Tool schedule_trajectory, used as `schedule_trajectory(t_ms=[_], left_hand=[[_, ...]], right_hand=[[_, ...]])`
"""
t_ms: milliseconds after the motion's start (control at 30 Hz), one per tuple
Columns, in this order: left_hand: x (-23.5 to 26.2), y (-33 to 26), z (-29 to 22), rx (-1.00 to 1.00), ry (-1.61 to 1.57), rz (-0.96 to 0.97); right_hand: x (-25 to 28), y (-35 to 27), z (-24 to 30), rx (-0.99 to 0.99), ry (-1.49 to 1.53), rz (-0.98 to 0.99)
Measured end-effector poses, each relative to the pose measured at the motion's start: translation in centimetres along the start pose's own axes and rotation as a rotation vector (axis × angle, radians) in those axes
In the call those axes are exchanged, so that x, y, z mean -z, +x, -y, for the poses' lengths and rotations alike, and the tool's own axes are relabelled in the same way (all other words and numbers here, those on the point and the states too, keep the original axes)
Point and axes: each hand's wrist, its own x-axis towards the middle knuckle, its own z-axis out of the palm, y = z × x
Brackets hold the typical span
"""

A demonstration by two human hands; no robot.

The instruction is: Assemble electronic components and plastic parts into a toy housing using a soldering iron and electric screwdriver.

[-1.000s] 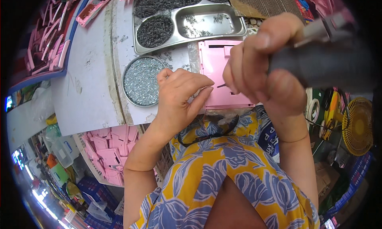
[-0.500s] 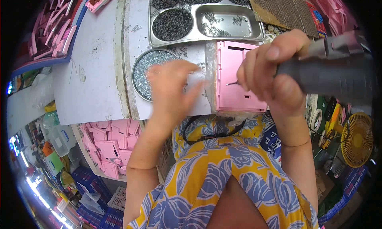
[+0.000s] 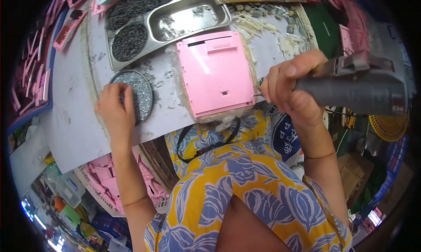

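A dark grey power screwdriver (image 3: 351,92) rests in my right hand (image 3: 298,83), with the fingers wrapped round its front end. Its thin bit points left, close to the right edge of a flat pink plastic panel (image 3: 215,76). That panel lies on a clear-wrapped pad; it has a dark slot near its far edge and a small hole. On the left, my left hand (image 3: 115,107) reaches over a round dish (image 3: 151,96) of small silvery screws (image 3: 139,92). Its fingers are bent and drawn together at the screws; anything between the fingertips is hidden.
Beyond the panel stands a metal tray (image 3: 151,48) with dark springs in its compartments. White plastic parts (image 3: 256,24) lie at the far right. Below the table's left edge, a crate (image 3: 103,199) holds pink pieces. A blue-edged bin (image 3: 48,87) of pink parts stands far left.
My left hand has moved from beside the dish's right side to its left part, over the screws. The view has shifted, and the screwdriver bit now sits at the panel's right edge.
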Motion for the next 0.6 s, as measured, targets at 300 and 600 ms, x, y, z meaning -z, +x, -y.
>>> schedule_trajectory(t_ms=[300, 600], left_hand=[[0.7, 1.5, 2.7, 0.129, 0.031, 0.121], [1.6, 1.0, -7.4, -0.296, -0.385, 0.042]], right_hand=[[-0.3, -2.7, -0.4, -0.080, -0.192, -0.028], [0.1, -2.3, -0.4, -0.083, -0.271, 0.116]])
